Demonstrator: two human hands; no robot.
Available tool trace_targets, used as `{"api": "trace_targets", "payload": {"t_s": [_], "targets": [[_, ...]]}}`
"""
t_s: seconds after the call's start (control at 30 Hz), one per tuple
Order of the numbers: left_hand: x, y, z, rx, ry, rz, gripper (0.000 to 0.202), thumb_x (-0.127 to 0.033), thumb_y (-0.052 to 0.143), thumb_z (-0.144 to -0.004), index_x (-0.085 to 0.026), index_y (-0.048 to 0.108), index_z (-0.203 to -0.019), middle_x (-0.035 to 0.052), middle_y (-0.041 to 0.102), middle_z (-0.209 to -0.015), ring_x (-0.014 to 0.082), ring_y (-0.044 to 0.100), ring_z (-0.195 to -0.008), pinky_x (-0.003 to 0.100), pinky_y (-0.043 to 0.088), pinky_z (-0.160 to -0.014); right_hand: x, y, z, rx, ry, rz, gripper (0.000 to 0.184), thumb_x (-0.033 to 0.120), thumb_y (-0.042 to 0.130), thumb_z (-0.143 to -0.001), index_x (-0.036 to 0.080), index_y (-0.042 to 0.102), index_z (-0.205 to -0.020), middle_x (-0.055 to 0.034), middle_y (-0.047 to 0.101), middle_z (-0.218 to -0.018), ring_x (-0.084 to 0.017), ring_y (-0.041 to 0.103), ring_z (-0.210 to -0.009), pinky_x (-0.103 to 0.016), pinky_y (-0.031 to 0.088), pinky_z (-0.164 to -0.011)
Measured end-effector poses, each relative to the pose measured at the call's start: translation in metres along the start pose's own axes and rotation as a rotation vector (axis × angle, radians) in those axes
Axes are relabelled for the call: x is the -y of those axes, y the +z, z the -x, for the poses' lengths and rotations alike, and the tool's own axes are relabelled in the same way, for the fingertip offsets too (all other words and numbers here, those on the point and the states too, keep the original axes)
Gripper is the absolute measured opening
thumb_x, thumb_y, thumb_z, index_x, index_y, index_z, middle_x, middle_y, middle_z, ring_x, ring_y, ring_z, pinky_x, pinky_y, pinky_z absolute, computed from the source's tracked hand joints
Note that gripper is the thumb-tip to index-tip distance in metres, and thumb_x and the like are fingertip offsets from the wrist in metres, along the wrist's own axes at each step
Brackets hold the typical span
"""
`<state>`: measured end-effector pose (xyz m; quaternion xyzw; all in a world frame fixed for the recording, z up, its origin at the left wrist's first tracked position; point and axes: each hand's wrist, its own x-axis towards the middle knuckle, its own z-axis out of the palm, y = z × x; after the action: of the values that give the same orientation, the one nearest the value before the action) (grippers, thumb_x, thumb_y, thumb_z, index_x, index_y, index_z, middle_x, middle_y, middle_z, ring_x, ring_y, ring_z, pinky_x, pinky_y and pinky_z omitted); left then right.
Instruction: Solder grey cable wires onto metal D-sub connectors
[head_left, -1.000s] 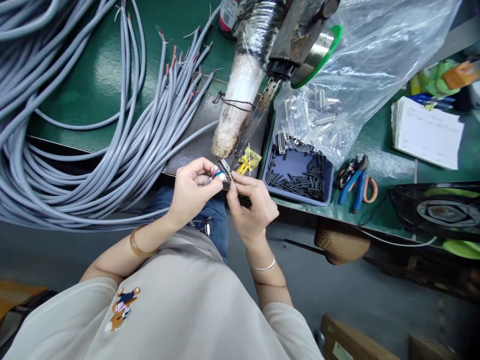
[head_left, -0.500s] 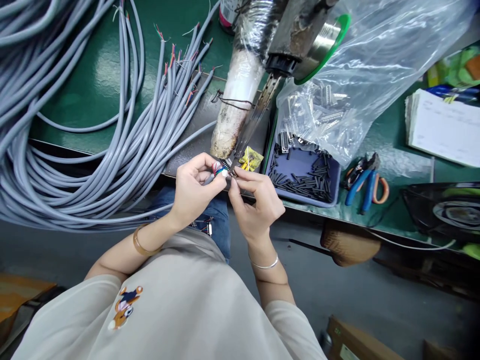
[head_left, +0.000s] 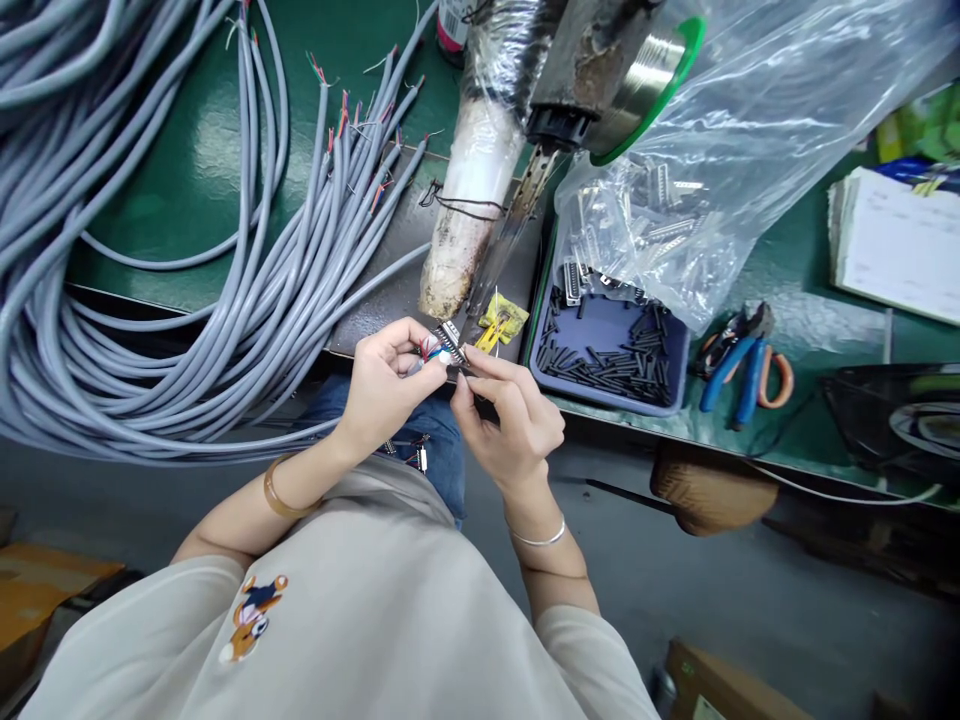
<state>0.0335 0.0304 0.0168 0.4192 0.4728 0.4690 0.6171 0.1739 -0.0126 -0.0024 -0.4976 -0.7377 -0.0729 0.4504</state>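
Observation:
My left hand (head_left: pixel 386 385) is closed around the end of a grey cable whose red and blue inner wires (head_left: pixel 429 347) fan out at the fingertips. My right hand (head_left: pixel 506 415) pinches a small metal connector (head_left: pixel 451 342) against those wire ends. Both hands meet at the front edge of the green bench (head_left: pixel 195 150), just below the tip of a wrapped soldering tool (head_left: pixel 480 200) that slants down toward them.
A big bundle of grey cables (head_left: pixel 150 300) covers the left of the bench. A blue tray (head_left: pixel 609 345) of black sleeves, a clear bag of connectors (head_left: pixel 675 200), blue-handled cutters (head_left: pixel 739 360), a solder spool (head_left: pixel 637 90) and papers (head_left: pixel 892 245) lie to the right.
The view has shifted slightly. My hands stay together at the bench edge, and the fingers have adjusted their hold on the connector and wires.

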Motion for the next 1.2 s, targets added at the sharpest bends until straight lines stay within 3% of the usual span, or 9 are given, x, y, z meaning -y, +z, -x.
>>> {"api": "trace_targets", "payload": {"t_s": [0.27,0.4,0.5,0.63,0.73,0.87,1.0,1.07,1.2], "targets": [[0.003,-0.009,0.016,0.274,-0.032,-0.165,0.01,-0.013,0.074,-0.07,-0.014,0.064,-0.07,-0.005,0.05,-0.059,0.0029,0.034,-0.049,0.018,0.027,-0.047,-0.004,-0.02,-0.007,0.178,0.414,-0.281,0.008,0.019,0.066,-0.093,0.021,0.06,-0.086,-0.0031,0.081,-0.099,-0.007,0.06,-0.05,-0.021,0.05,-0.049],[0.002,-0.014,0.018,0.329,-0.097,-0.037,0.016,-0.018,0.078,-0.071,-0.014,0.068,-0.083,-0.0027,0.062,-0.066,0.0031,0.044,-0.047,0.017,0.036,-0.045,-0.004,-0.026,-0.013,0.225,0.475,-0.42,0.014,0.018,0.069,-0.088,0.021,0.06,-0.078,-0.001,0.079,-0.086,-0.009,0.064,-0.058,-0.021,0.049,-0.049],[0.002,-0.02,0.013,0.337,-0.225,0.176,0.026,-0.026,0.082,-0.073,-0.016,0.064,-0.088,-0.0022,0.067,-0.068,0.0048,0.05,-0.04,0.017,0.035,-0.037,-0.001,-0.025,-0.009,0.132,0.386,-0.393,0.015,0.015,0.068,-0.088,0.022,0.059,-0.078,-0.0023,0.078,-0.089,-0.014,0.073,-0.075,-0.025,0.058,-0.06],[-0.001,-0.029,0.007,0.356,-0.399,0.379,0.03,-0.028,0.087,-0.067,-0.016,0.063,-0.081,-0.0028,0.067,-0.069,0.0036,0.048,-0.034,0.017,0.031,-0.032,-0.001,-0.022,0.007,0.067,-0.002,-0.294,0.015,0.012,0.072,-0.085,0.023,0.062,-0.086,-0.0038,0.08,-0.102,-0.017,0.078,-0.087,-0.029,0.063,-0.071],[-0.001,-0.032,0.008,0.372,-0.428,0.402,0.027,-0.024,0.088,-0.064,-0.015,0.066,-0.076,-0.0036,0.065,-0.065,0.0033,0.047,-0.034,0.016,0.032,-0.033,-0.004,-0.02,0.017,0.085,0.043,-0.348,0.012,0.015,0.069,-0.088,0.024,0.061,-0.088,-0.0047,0.081,-0.105,-0.019,0.079,-0.09,-0.03,0.065,-0.071],[0.006,-0.029,0.016,0.33,-0.247,0.233,0.018,-0.022,0.086,-0.069,-0.013,0.072,-0.076,-0.0014,0.065,-0.058,0.005,0.05,-0.039,0.016,0.037,-0.038,-0.008,-0.021,0.014,-0.247,0.296,-0.371,0.006,0.019,0.065,-0.093,0.024,0.064,-0.096,0.0029,0.074,-0.075,-0.012,0.066,-0.049,-0.022,0.048,-0.04],[0.012,-0.026,0.024,0.222,0.035,0.058,0.012,-0.023,0.082,-0.075,-0.013,0.076,-0.078,0.0064,0.075,-0.081,0.0081,0.06,-0.056,0.019,0.048,-0.048,0.001,-0.035,-0.001,-0.635,0.171,-0.277,0.007,0.036,0.069,-0.092,0.03,0.071,-0.091,0.0091,0.042,-0.051,-0.007,0.027,-0.03,-0.024,0.024,-0.032],[0.015,-0.026,0.026,0.185,0.22,-0.024,0.006,-0.02,0.079,-0.079,-0.014,0.077,-0.077,0.0076,0.076,-0.085,0.0113,0.066,-0.068,0.019,0.051,-0.055,0.012,-0.045,-0.005,-0.58,0.231,-0.19,0.014,0.039,0.066,-0.095,0.03,0.075,-0.091,0.0069,0.045,-0.052,-0.008,0.027,-0.034,-0.027,0.023,-0.035],[0.019,-0.027,0.028,0.148,0.573,-0.215,0.008,-0.011,0.071,-0.085,-0.015,0.078,-0.082,0.0078,0.078,-0.088,0.0134,0.072,-0.08,0.021,0.055,-0.07,0.027,-0.052,-0.006,0.074,0.537,-0.083,0.018,0.036,0.069,-0.092,0.024,0.079,-0.102,0.005,0.06,-0.061,-0.008,0.044,-0.047,-0.026,0.034,-0.046]]}}
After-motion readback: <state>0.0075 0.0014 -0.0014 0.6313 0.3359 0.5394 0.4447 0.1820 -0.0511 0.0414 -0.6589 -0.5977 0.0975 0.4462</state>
